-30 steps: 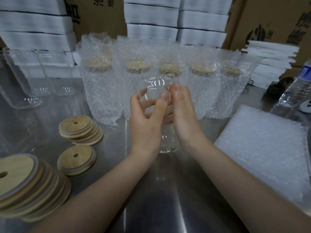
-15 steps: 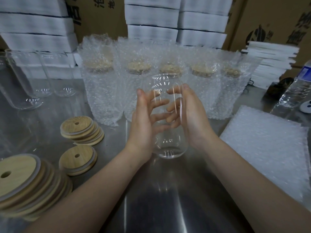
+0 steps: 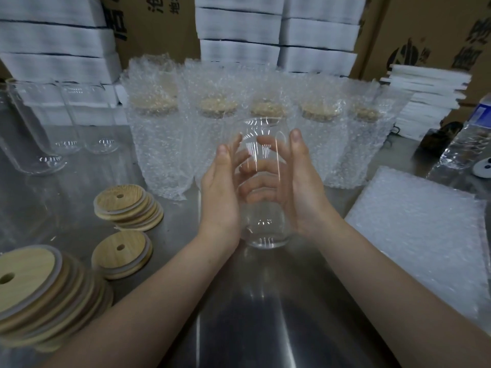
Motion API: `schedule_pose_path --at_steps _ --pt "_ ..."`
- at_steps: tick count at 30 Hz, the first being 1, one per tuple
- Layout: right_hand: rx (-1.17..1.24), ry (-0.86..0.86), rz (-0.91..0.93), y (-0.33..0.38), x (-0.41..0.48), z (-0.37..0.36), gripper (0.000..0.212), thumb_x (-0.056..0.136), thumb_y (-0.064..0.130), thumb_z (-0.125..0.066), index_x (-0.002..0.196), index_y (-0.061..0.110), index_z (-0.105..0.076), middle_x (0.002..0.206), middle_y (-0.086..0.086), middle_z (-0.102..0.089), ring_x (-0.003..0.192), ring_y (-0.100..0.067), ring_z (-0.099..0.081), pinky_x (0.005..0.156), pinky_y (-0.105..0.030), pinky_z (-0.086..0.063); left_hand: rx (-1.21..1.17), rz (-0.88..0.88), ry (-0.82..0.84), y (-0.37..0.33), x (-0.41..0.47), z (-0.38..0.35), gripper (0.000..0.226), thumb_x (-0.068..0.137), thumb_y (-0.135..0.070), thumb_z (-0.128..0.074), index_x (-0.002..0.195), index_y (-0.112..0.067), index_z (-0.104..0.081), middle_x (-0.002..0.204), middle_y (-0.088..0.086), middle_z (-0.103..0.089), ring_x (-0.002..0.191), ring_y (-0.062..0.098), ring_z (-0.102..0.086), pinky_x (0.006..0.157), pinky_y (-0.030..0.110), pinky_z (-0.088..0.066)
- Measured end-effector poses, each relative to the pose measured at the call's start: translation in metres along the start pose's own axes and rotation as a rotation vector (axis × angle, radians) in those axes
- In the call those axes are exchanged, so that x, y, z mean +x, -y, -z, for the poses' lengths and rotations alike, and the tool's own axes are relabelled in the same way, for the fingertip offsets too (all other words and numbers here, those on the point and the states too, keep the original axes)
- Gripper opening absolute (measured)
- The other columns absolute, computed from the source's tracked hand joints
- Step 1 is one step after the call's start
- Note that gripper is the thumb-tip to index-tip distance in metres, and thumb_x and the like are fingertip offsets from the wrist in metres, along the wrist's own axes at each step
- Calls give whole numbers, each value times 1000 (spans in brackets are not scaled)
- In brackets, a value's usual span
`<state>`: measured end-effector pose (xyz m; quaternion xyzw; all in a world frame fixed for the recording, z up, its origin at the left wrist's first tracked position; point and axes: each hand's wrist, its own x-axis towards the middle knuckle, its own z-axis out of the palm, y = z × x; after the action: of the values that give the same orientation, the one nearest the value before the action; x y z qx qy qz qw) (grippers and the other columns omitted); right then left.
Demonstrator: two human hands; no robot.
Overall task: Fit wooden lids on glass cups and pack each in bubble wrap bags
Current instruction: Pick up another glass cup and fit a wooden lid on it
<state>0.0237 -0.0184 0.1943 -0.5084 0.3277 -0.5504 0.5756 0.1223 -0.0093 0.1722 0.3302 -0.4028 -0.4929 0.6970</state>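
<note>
Glass cup [image 3: 265, 229] | upright at table [image 3: 252, 328] centre, lidless | your left hand [image 3: 220, 200] and right hand [image 3: 305, 195] clasp its sides | steady it one-handed, press a wooden lid [image 3: 121, 252] down level.

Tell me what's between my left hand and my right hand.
A clear, lidless glass cup stands upright between them; the left hand and right hand grip its sides, as the head view shows.
</note>
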Motion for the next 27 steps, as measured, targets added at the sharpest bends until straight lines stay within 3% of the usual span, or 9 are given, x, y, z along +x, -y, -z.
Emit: schedule_pose_path --at_steps 2,6,8,10,13,16,20,24,27 --pt "-56 -77 70 0 1 -1 66 81 63 -38 122 15 -55 83 -12 -70 61 -24 -66 52 -31 -55 92 -49 51 1 -5 -4 36 101 -48 -42 123 -26 -58 108 -12 -71 104 9 -68 91 36 -57" --pt "-232 -223 211 -3 -1 -5 43 94 59 -36 107 22 -55 91 -16 -67 77 -27 -66 67 -39 -57 291 -180 60 6 -17 -9 86 66 -67 -61 140 -28 -36 131 -18 -49 111 -13 -56 87 14 -51" --pt "-258 -240 242 -4 -4 -7 38 93 57 -35 99 22 -50 89 -17 -62 79 -32 -64 74 -43 -57 354 -208 36 6 -18 -9 96 62 -69 -63 144 -30 -32 130 -18 -49 107 -13 -58 85 15 -53" --pt "-258 -217 242 -3 -6 -8 35 100 52 -32 100 20 -47 87 -20 -64 78 -36 -65 73 -46 -58 386 -220 10 6 -17 -7 92 64 -71 -61 143 -32 -34 121 -16 -58 96 -8 -65 81 24 -56" --pt "-219 -192 195 -1 -4 -8 36 103 49 -27 108 20 -49 82 -2 -67 63 -13 -68 58 -34 -59 385 -243 -10 9 -17 -3 85 69 -71 -55 142 -32 -37 113 -11 -67 87 1 -70 76 33 -56" --pt "-177 -209 123 -1 1 -5 46 105 50 -22 119 18 -53 74 1 -64 65 -16 -65 58 -30 -53 323 -240 20 9 -17 -1 78 73 -69 -53 140 -31 -40 108 -11 -71 91 9 -72 76 34 -58" --pt "-193 -245 101 0 4 -1 39 106 43 -22 107 22 -56 78 -5 -65 62 -20 -60 60 -34 -50 245 -201 44 6 -14 0 59 78 -72 -43 127 -39 -50 117 -2 -71 106 23 -69 86 44 -58" --pt "-159 -274 60 -1 3 4 34 106 34 -30 97 21 -60 68 1 -64 52 -15 -58 49 -25 -46 162 -119 52 4 -13 2 44 91 -65 -32 118 -41 -56 103 -3 -75 83 21 -75 60 29 -57" --pt "-113 -294 45 -2 2 5 33 106 30 -35 91 16 -62 62 3 -63 51 -15 -57 46 -23 -45 112 -63 56 5 -11 4 43 93 -63 -29 115 -41 -59 103 1 -76 80 25 -75 55 31 -57"
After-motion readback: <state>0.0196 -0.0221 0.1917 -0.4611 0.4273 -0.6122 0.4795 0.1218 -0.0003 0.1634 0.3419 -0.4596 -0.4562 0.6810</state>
